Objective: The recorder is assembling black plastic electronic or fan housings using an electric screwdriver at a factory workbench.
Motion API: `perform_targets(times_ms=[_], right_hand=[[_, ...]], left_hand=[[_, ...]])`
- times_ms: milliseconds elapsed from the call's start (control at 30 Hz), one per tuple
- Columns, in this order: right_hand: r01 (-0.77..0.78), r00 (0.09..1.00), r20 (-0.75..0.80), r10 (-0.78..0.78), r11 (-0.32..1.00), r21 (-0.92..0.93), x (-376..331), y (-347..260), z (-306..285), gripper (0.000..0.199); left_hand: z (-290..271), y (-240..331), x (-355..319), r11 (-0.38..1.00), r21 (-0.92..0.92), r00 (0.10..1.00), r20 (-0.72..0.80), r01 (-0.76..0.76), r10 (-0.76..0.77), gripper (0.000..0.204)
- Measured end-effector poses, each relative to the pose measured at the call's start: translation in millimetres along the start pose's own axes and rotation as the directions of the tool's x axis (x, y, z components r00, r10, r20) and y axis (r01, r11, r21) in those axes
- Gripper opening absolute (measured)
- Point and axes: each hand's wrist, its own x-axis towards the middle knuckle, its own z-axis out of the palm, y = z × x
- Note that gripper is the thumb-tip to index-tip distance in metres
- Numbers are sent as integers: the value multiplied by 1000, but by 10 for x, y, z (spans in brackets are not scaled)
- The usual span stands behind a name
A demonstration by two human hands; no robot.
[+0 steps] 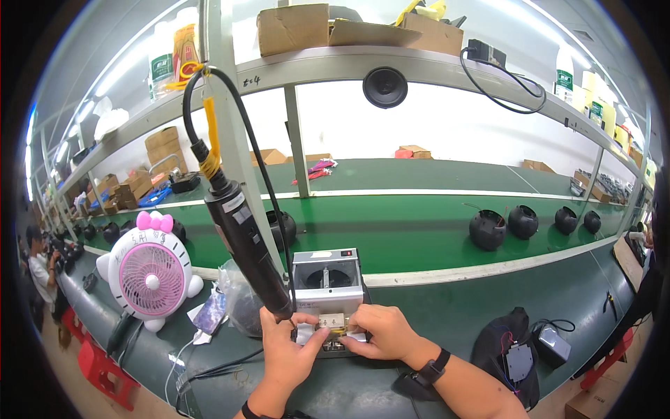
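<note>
Close in front of me stands a small white box-shaped machine (326, 297) with a round dark opening on top and a red switch. At its near side both hands work around a pale block (332, 320) with thin yellow wires beside it. My left hand (287, 353) bends its thumb and forefinger in at the block's left; what they grip is hidden. From the right, my right hand (382, 331) is closed, its fingertips pressed together beside the wires; what it pinches is too small to tell. A black electric screwdriver (246, 234) hangs by its cord, its lower end just above my left hand.
Left of me are a pink-and-white fan (152, 272) and a plastic bag (241, 300). On the right lie a black housing with wires (513, 353) and a metal box (553, 347). Several round black housings (487, 230) stand on the green belt (412, 246), beneath a shelf (328, 66).
</note>
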Motion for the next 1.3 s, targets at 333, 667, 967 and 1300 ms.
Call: perform_targets(times_ms=[333,667,967,1300], right_hand=[[-136,982,-125,144,988,69,-116,72,102,39],[-284,794,-288,536,745,603,-381,591,332,35],[-349,494,-256,831,459,817,-272,818,339,41],[-392,487,-269,831,483,783,-246,809,368,40]], left_hand=[[-246,-9,81,997,-74,992,125,35,-26,29],[-2160,-939,615,723,690,940,-252,8,230,45],[-3214,-1461,1623,417,828,916,-399,376,-35,59],[-3478,-1622,1210,431,862,923,-358,268,143,46]])
